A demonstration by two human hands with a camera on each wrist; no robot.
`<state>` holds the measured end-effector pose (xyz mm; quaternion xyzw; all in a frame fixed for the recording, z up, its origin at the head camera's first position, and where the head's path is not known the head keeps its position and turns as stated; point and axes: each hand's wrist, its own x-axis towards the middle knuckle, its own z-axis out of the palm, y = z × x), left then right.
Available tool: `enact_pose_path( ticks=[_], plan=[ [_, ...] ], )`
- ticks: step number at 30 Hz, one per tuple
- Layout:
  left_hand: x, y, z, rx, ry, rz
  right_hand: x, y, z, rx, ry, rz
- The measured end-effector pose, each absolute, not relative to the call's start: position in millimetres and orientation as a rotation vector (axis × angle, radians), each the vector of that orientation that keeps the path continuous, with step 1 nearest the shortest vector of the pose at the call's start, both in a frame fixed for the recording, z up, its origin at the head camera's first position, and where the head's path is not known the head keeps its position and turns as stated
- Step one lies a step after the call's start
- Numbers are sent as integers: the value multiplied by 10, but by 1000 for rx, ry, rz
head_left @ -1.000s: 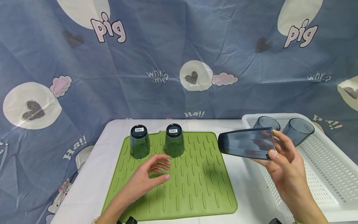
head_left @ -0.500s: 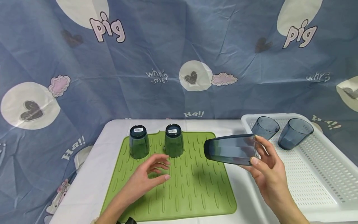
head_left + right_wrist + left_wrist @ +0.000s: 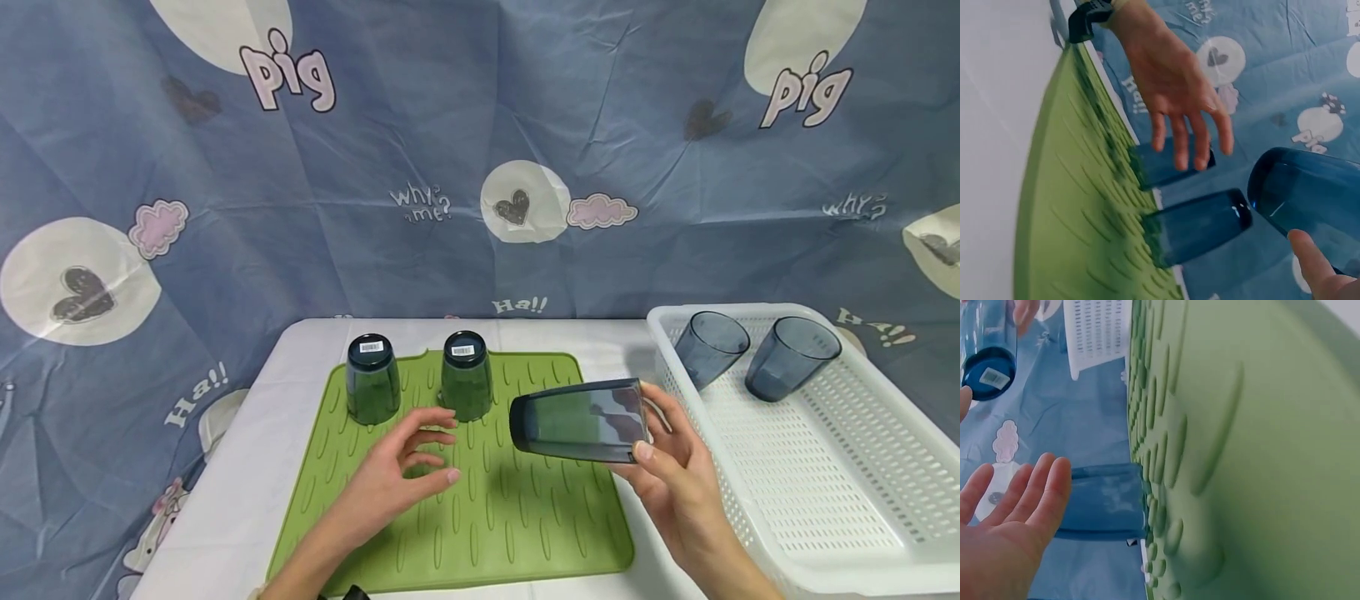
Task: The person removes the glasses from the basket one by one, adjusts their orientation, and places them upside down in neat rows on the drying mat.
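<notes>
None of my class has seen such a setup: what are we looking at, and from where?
There's no machine here, just a person working bare-handed. The wide view is taken from the person's head, looking down; the smaller two from the left and right wrists. On the white table lie a green mat and a white basket. Two upside-down glasses stand on the mat; two other glasses sit tilted in the basket. The right hand holds a fifth glass sideways above the mat; the left hand holds nothing.

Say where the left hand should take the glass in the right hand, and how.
Probably by the narrower base end, from the left: the glass is held nearly sideways, base toward the left hand, while the right hand grips the rim end.
</notes>
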<state>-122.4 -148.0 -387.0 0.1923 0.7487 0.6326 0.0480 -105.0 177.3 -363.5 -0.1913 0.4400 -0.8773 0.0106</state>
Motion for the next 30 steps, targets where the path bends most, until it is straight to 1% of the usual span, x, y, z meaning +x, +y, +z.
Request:
enact_pose_path(
  ticks=[11, 19, 30],
  plan=[
    [-1171, -1337, -3860, 677, 2012, 2096, -989, 1616, -3751, -606, 1258, -2691],
    [-1130, -1266, -3868, 625, 1832, 2120, -950, 1486, -3848, -615, 1149, -2654],
    [-1091, -1155, -3913, 636, 1687, 2180, -891, 1408, -3937, -571, 1075, -2611]
  ],
)
